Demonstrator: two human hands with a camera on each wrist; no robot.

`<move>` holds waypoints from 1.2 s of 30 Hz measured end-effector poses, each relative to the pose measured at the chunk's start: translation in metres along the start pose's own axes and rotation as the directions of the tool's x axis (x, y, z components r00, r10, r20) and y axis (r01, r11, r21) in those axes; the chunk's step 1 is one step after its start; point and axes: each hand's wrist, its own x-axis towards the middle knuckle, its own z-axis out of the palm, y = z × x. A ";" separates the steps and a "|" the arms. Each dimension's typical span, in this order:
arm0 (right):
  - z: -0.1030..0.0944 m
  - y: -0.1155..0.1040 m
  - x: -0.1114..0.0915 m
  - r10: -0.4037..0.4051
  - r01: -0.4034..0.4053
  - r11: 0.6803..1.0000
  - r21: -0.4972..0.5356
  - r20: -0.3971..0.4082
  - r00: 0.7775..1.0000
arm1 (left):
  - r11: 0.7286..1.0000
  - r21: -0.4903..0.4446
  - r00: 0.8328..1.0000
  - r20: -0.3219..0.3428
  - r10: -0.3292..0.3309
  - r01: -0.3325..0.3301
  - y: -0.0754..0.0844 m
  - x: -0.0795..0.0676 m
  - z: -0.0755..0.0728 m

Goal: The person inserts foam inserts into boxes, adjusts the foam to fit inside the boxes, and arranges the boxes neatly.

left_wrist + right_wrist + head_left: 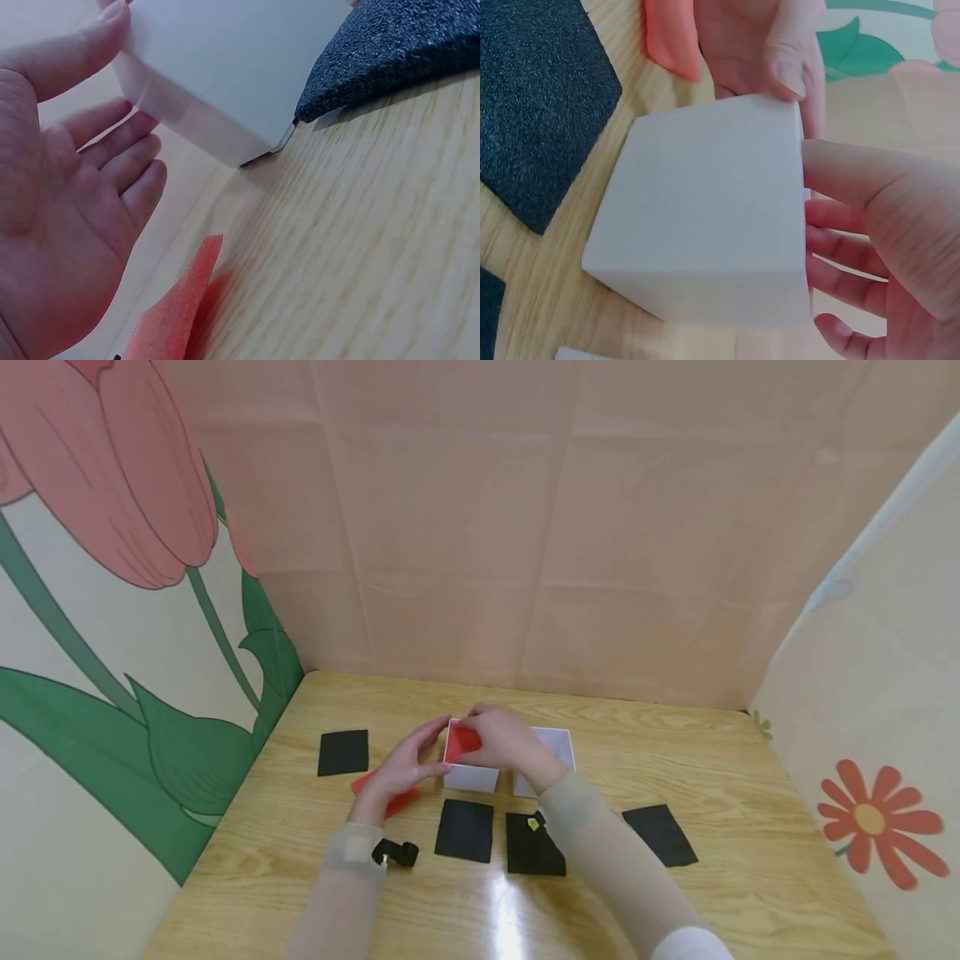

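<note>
A white open box (471, 778) with red foam (459, 742) inside sits on the table. At its left side my left hand (403, 763) holds the box, thumb at the front corner and fingers along the side wall. My right hand (504, 740) reaches over the rim from the right. Its extended fingers go into the box beside the red foam, and their tips are hidden behind the white wall (697, 195) in the right wrist view. A red foam piece (180, 307) lies on the table under my left wrist.
A second white box (557, 745) stands just right of the first. Black foam squares lie about: one at the far left (343, 752), two in front (464, 831) (534, 856), one at the right (662, 835). A peach cloth (540, 527) hangs behind the table.
</note>
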 end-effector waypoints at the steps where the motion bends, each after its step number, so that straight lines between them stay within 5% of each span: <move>1: -0.001 0.002 -0.002 0.006 -0.006 1.000 0.012 0.003 1.000 | 1.000 0.003 1.000 0.001 -0.002 0.002 0.000 0.000 0.000; 14: -0.019 0.017 -0.023 0.038 -0.038 0.999 -0.028 0.007 0.999 | 1.000 -0.002 1.000 0.001 -0.009 0.009 0.001 -0.001 0.001; 36: -0.015 0.013 -0.017 0.020 -0.010 0.988 -0.152 0.064 0.998 | 1.000 -0.006 0.999 0.029 -0.022 0.023 0.001 -0.001 0.000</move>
